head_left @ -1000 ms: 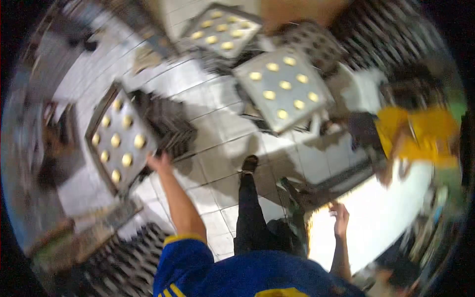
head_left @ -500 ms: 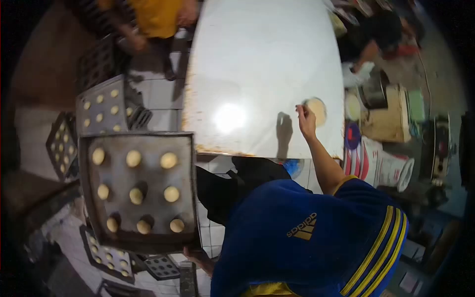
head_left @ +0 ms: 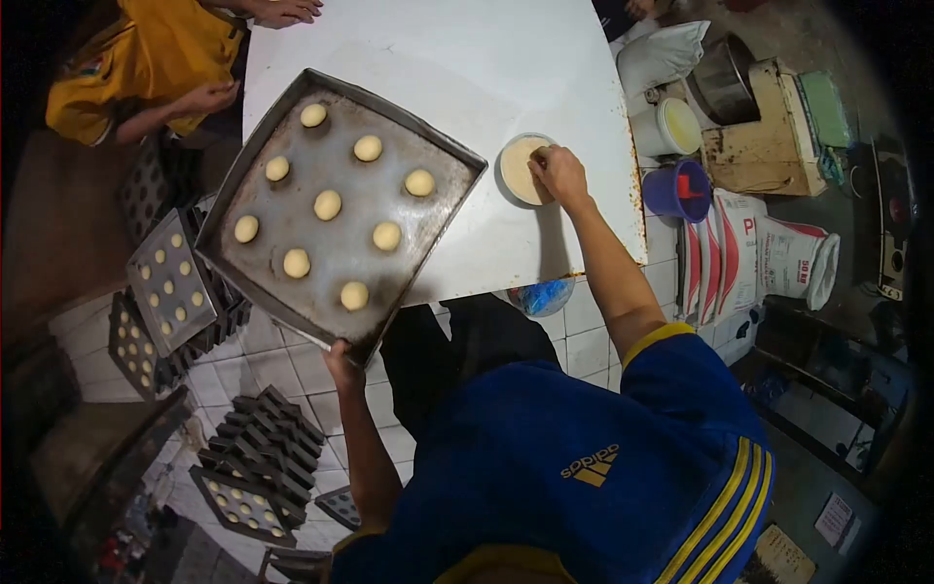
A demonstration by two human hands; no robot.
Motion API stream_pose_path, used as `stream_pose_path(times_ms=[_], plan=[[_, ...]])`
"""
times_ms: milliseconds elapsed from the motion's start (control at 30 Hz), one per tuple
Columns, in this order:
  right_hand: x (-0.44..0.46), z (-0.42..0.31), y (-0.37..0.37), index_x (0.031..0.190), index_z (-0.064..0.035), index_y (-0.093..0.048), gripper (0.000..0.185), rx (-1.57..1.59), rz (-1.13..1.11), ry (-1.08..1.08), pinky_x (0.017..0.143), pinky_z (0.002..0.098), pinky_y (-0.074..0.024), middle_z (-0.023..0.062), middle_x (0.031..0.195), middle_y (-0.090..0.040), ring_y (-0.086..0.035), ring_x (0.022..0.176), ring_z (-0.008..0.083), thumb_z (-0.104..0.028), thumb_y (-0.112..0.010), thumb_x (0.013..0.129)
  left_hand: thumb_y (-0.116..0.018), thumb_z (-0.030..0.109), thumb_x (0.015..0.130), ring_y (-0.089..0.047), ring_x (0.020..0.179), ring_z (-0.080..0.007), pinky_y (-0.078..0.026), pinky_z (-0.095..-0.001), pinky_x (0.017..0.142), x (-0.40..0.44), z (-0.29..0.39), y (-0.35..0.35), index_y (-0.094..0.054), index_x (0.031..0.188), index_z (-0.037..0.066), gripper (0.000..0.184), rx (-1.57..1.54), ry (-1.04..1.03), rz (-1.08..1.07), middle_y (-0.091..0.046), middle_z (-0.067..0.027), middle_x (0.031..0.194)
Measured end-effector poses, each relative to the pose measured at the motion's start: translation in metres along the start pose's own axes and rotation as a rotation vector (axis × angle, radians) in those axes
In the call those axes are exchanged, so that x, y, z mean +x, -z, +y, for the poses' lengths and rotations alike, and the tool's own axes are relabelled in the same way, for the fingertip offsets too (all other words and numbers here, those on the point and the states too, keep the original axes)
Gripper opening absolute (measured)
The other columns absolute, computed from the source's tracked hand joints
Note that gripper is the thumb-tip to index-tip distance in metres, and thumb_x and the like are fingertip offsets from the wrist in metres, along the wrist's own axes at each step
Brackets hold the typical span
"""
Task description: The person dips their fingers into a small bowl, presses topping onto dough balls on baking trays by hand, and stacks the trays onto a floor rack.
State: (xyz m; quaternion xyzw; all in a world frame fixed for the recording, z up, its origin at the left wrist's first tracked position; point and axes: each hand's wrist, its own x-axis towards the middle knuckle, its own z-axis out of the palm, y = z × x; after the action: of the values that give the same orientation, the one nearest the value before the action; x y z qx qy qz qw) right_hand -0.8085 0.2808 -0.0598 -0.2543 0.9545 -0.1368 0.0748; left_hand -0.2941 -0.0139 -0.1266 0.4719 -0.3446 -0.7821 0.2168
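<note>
My left hand [head_left: 342, 368] grips the near corner of a dark metal baking tray [head_left: 229, 209]. The tray is turned at an angle, its right part over the white table, its left part past the edge. Several round pale dough balls lie spaced out in rows in it, among them a middle dough ball [head_left: 328, 204]. My right hand [head_left: 561, 177] is at the right side of a round bowl [head_left: 510, 150] on the table. Its fingers are bunched over the pale, fine-looking contents [head_left: 518, 177]; anything between the fingertips is hidden.
At the upper left, a person in a yellow shirt [head_left: 161, 58] stands by the white table [head_left: 457, 58]. More trays with dough balls [head_left: 173, 292] lie on stacks at left and lower left. Right of the table are a purple bucket [head_left: 671, 200], a white bucket [head_left: 671, 127] and sacks [head_left: 730, 253].
My left hand has swung the tray up and right, partly over the table, and turned it. My right hand has moved from beside the bowl to over its contents. The view has shifted.
</note>
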Motion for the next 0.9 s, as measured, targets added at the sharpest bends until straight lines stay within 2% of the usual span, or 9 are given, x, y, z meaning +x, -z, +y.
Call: stream_pose_path(times_ms=[200,367,467,500,567,700,767,800,900], plan=[[0.008,0.002,-0.002,0.106,-0.0098,-0.079,0.020,-0.122,-0.071,0.032,0.088,0.0499,-0.0597,0.0155,0.107,-0.074,-0.070,0.104,0.0367,-0.026,-0.072,0.096,-0.065,0.011,0.078,-0.067,0.091,-0.0228,-0.056,-0.0402,0.087,0.044,-0.045,0.006,-0.064,0.111,0.000,0.035,0.077,0.188,0.058,-0.065,-0.0050,0.099],[0.014,0.010,0.009,0.107,-0.0059,-0.083,0.025,0.118,-0.024,-0.040,0.086,0.0455,-0.0592,0.0163,0.098,-0.081,-0.077,0.091,0.0360,-0.027,-0.075,0.095,-0.068,0.028,0.096,-0.069,0.098,-0.0249,-0.055,-0.0403,0.091,0.055,-0.052,-0.027,-0.066,0.120,-0.003,0.039,0.148,-0.038,0.086,-0.069,-0.0068,0.107],[0.014,0.013,0.014,0.107,-0.0052,-0.084,0.026,0.287,-0.040,-0.104,0.082,0.0416,-0.0598,0.0175,0.096,-0.081,-0.079,0.087,0.0330,-0.027,-0.078,0.093,-0.061,0.043,0.104,-0.071,0.108,-0.0352,-0.053,-0.0478,0.097,0.049,-0.010,-0.061,-0.069,0.118,-0.009,0.055,0.816,0.052,0.153,-0.073,-0.0252,0.114],[0.014,0.016,0.009,0.105,-0.0041,-0.084,0.027,0.299,-0.050,-0.088,0.079,0.0386,-0.0599,0.0189,0.094,-0.081,-0.079,0.084,0.0294,-0.027,-0.080,0.092,-0.061,0.043,0.104,-0.071,0.108,-0.0352,-0.053,-0.0478,0.097,0.055,-0.010,-0.065,-0.069,0.118,-0.009,0.055,0.793,0.062,0.180,-0.073,-0.0252,0.114],[0.012,0.006,0.004,0.106,-0.0026,-0.084,0.028,0.307,-0.060,-0.079,0.078,0.0379,-0.0597,0.0187,0.093,-0.081,-0.079,0.082,0.0277,-0.027,-0.080,0.093,-0.060,0.044,0.105,-0.074,0.089,-0.0474,-0.056,-0.0559,0.081,0.062,-0.012,-0.069,-0.072,0.108,-0.008,0.054,1.307,-0.176,0.198,-0.074,-0.0283,0.090],[0.007,-0.038,-0.013,0.111,-0.0001,-0.083,0.029,0.585,-0.184,-0.104,0.084,0.0319,-0.0565,0.0107,0.096,-0.082,-0.073,0.088,0.0165,-0.025,-0.082,0.095,-0.059,0.047,0.105,-0.069,0.102,-0.0548,-0.055,-0.0595,0.085,0.054,-0.001,-0.085,-0.073,0.105,-0.006,0.055,1.297,-0.185,0.320,-0.072,-0.0347,0.095],[0.000,-0.078,-0.027,0.114,-0.0002,-0.082,0.029,0.711,-0.321,-0.063,0.086,0.0283,-0.0537,0.0059,0.099,-0.080,-0.069,0.092,0.0124,-0.023,-0.082,0.096,-0.060,0.050,0.105,-0.074,0.086,-0.0491,-0.057,-0.0559,0.078,0.055,-0.009,-0.081,-0.072,0.100,-0.005,0.057,0.979,-0.318,0.251,-0.072,-0.0299,0.082],[-0.008,-0.113,-0.029,0.116,-0.0002,-0.082,0.029,0.700,-0.398,-0.024,0.086,0.0268,-0.0525,0.0042,0.101,-0.080,-0.067,0.093,0.0111,-0.022,-0.082,0.096,-0.059,0.051,0.107,-0.073,0.062,-0.0360,-0.058,-0.0475,0.064,0.052,-0.001,-0.078,-0.071,0.098,-0.004,0.057,0.857,-0.065,0.196,-0.070,-0.0210,0.068],[-0.022,-0.188,-0.056,0.112,0.0007,-0.083,0.027,0.783,-0.610,0.139,0.083,0.0268,-0.0510,0.0031,0.096,-0.079,-0.065,0.088,0.0102,-0.020,-0.083,0.095,-0.055,0.047,0.112,-0.065,0.046,-0.0176,-0.050,-0.0328,0.048,0.051,-0.002,-0.071,-0.068,0.101,-0.001,0.051,0.479,-0.057,0.160,-0.062,-0.0086,0.057]])
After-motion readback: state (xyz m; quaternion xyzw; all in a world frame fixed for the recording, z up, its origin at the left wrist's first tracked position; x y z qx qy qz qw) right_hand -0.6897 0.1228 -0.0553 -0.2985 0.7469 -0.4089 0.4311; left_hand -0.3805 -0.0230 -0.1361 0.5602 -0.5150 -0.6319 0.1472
